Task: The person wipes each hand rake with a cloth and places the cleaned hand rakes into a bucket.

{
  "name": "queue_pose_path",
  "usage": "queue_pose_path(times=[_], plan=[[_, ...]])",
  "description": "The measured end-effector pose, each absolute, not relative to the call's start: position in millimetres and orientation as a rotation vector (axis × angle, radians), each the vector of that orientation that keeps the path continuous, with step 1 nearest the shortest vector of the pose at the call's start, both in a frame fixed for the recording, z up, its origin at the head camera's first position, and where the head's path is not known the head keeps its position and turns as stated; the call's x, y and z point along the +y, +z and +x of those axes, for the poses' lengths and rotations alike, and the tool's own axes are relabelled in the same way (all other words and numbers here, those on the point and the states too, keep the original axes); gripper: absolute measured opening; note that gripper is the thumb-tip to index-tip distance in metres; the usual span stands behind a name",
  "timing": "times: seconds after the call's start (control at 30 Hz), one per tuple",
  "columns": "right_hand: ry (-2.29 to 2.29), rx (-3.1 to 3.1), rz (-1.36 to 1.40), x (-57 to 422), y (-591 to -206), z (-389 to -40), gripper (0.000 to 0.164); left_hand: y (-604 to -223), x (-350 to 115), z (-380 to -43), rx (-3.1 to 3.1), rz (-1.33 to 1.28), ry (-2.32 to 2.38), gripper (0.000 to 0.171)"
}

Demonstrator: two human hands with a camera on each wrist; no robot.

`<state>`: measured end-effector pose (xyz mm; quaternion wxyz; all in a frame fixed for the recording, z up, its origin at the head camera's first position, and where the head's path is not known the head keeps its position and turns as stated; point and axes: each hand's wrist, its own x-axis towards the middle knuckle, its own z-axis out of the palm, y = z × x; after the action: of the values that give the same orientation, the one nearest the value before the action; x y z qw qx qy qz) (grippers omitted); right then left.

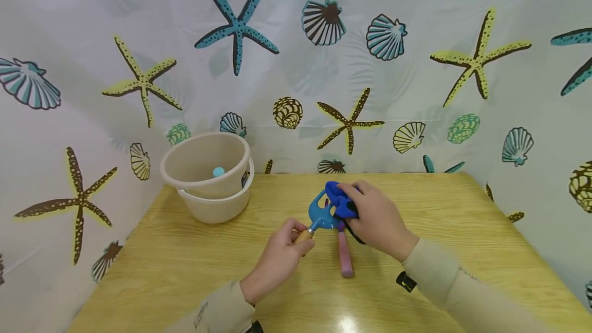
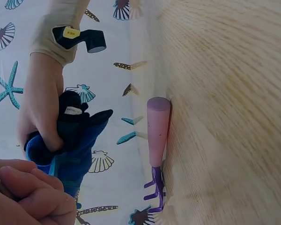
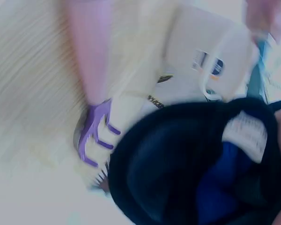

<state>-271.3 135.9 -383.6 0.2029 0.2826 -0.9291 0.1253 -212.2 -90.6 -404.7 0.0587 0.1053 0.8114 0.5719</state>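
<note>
My left hand [image 1: 279, 251] grips the light wooden handle of a small hand tool with a blue head [image 1: 320, 216] that has openings in it. A blue cloth item [image 1: 339, 203] with black edging is held in my right hand [image 1: 378, 218], against the blue head. A white label shows on the cloth [image 3: 178, 159] in the right wrist view. Beneath the hands, a hand rake [image 1: 345, 258] with a pink handle and purple tines lies on the table. Its tines show in both wrist views; the cloth partly covers them in the head view.
A beige bucket [image 1: 217, 211] with a white handle stands at the table's back left, a light blue round thing [image 1: 219, 171] inside it. The wooden table [image 1: 185, 271] meets a curtain [image 1: 296, 66] printed with starfish and shells at the back and sides.
</note>
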Motion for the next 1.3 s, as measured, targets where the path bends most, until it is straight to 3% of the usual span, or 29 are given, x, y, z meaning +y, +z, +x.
queue_pose_path(times=[0.27,0.43,0.57,0.8,0.97,1.3], plan=[[-0.148,-2.31,1.0,108.4,-395.0,-245.2,0.064,-413.6,-94.3,-221.5,2.462,0.36,1.723,0.021],[0.011,-2.447,0.958,111.0,-381.2,-256.7,0.068,-412.0,-95.2,-218.3,2.475,0.397,1.728,0.021],[0.155,-2.644,0.884,124.4,-369.6,-276.6,0.062,-403.3,-93.6,-211.8,2.475,0.398,1.714,0.02],[0.811,-2.814,1.044,149.1,-369.5,-307.1,0.061,-394.4,-94.3,-205.2,2.451,0.372,1.738,0.022],[1.065,-2.822,0.89,146.0,-374.2,-298.9,0.056,-395.6,-95.7,-206.8,2.462,0.362,1.766,0.022],[0.597,-2.559,0.631,128.4,-375.0,-265.9,0.067,-393.5,-96.4,-205.4,2.501,0.41,1.826,0.02]])
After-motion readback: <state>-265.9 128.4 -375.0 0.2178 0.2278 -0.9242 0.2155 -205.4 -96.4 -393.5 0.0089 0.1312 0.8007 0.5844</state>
